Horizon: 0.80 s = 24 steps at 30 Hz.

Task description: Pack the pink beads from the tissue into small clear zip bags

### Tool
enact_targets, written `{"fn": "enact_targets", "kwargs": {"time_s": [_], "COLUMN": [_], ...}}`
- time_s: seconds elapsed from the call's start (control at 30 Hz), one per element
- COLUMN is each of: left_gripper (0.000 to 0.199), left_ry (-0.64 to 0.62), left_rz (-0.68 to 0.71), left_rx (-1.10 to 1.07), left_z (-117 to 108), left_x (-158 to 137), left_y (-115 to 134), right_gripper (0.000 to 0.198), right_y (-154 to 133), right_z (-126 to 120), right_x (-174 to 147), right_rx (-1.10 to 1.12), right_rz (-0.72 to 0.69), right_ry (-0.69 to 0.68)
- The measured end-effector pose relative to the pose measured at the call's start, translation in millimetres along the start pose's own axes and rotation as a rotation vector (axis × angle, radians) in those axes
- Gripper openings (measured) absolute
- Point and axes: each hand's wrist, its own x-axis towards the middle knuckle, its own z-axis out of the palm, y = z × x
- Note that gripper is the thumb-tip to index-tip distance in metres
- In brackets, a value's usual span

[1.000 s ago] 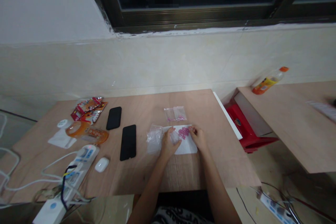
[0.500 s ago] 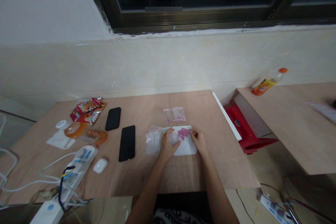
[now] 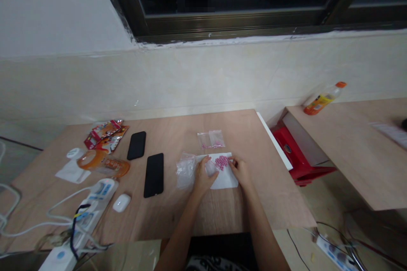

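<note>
A heap of pink beads (image 3: 221, 161) lies on a white sheet of paper (image 3: 225, 181). At its left, my left hand (image 3: 202, 175) rests over the paper, thumb and forefinger curved around what looks like a small clear plastic bag (image 3: 210, 168). My right hand (image 3: 239, 170) is at the heap's right edge with thumb and fingertips pinched together; whatever is between them is too small to make out. Just behind the paper are small zip bags (image 3: 211, 139) with some pink beads inside. More clear plastic bags (image 3: 186, 171) lie beside my left hand.
Two black phones (image 3: 154, 175) (image 3: 136, 145) lie to the left. Beyond them are snack packets (image 3: 106, 135), an orange-capped jar (image 3: 103, 163), a white earbud case (image 3: 121, 203) and a power strip (image 3: 95, 207) with cables. A drink bottle (image 3: 322, 100) stands on the neighbouring table (image 3: 359, 144); a red stool (image 3: 291, 154) is between tables.
The view has shifted very slightly. Both hands stay at nearly the same places beside the bead heap, and the right fingertips have moved only a little.
</note>
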Motion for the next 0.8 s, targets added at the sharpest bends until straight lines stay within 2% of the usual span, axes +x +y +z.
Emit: {"fn": "enact_targets", "kwargs": {"time_s": [0.23,0.5,0.57,0.73,0.8], "left_gripper": [0.074,0.074,0.073,0.073,0.073], "left_ry": [0.004,0.003,-0.002,-0.011,-0.011], "left_rz": [-0.006,-0.009,-0.011,-0.023,-0.025], "left_rx": [-0.007,-0.015,-0.015,-0.015,-0.017], "left_z": [-0.2,0.4,0.1,-0.1,-0.1], "left_x": [-0.2,0.0,0.1,0.1,0.0], "left_y": [-0.1,-0.8,0.0,1.4,1.9], "right_gripper": [0.035,0.044,0.042,0.038,0.039], "right_y": [-3.4,-15.5,-22.7,-36.0,-33.5], "right_z": [1.3,-2.6,0.8,10.6,9.3], "right_x": [-0.2,-4.7,-6.8,-7.9,-6.5], "right_rx": [-0.056,0.07,0.14,0.345,0.335], "right_rz": [0.016,0.023,0.014,-0.087,-0.06], "right_ry": [0.01,0.024,-0.001,-0.168,-0.138]}}
